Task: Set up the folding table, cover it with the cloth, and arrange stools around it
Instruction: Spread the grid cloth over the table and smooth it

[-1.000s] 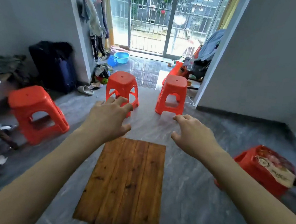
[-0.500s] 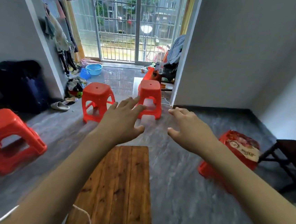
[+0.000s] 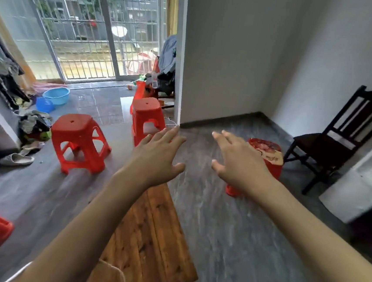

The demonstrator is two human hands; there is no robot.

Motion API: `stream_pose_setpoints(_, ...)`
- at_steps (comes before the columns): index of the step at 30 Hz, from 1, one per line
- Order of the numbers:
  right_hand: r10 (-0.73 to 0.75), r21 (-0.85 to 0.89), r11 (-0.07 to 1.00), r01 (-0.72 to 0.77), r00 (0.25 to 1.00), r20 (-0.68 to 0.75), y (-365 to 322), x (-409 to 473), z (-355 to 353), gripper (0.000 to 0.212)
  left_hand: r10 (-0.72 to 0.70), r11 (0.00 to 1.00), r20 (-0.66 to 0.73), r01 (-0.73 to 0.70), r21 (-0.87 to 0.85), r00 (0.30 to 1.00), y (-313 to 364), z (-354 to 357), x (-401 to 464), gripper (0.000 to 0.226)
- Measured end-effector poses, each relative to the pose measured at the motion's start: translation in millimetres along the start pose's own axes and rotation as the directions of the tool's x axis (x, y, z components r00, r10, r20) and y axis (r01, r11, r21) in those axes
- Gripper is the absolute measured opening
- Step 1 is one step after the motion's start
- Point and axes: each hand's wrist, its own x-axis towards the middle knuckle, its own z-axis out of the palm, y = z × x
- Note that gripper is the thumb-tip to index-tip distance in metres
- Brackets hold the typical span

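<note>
Wooden folding table (image 3: 148,239) stands bare on the floor, both the left hand (image 3: 156,158) and right hand (image 3: 239,164) spread empty above it; the cloth, unseen here, likely comes next

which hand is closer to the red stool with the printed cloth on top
Right. The right hand overlaps the red stool with the printed cloth in view; the left hand is further left, above the wooden table.

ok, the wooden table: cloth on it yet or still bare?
Bare. The wooden table shows uncovered planks across its visible top; no cloth lies on it. Both hands, left and right, are empty above the floor.
</note>
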Motion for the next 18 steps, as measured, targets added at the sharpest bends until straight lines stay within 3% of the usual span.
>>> stream_pose_setpoints(9,0.261,0.027,0.964,-0.264,0.961,0.087,-33.7,-72.2,37.4,0.072,0.199,0.976,0.12,-0.186,-0.111,0.973,-13.9,43.6,-35.4,0.068)
stream_pose_setpoints(18,0.568,-0.005,0.813,-0.583,0.79,0.229,-22.6,-209.5,67.6,0.069,0.441,0.895,0.25,-0.4,-0.199,0.862,56.7,95.8,-77.2,0.067)
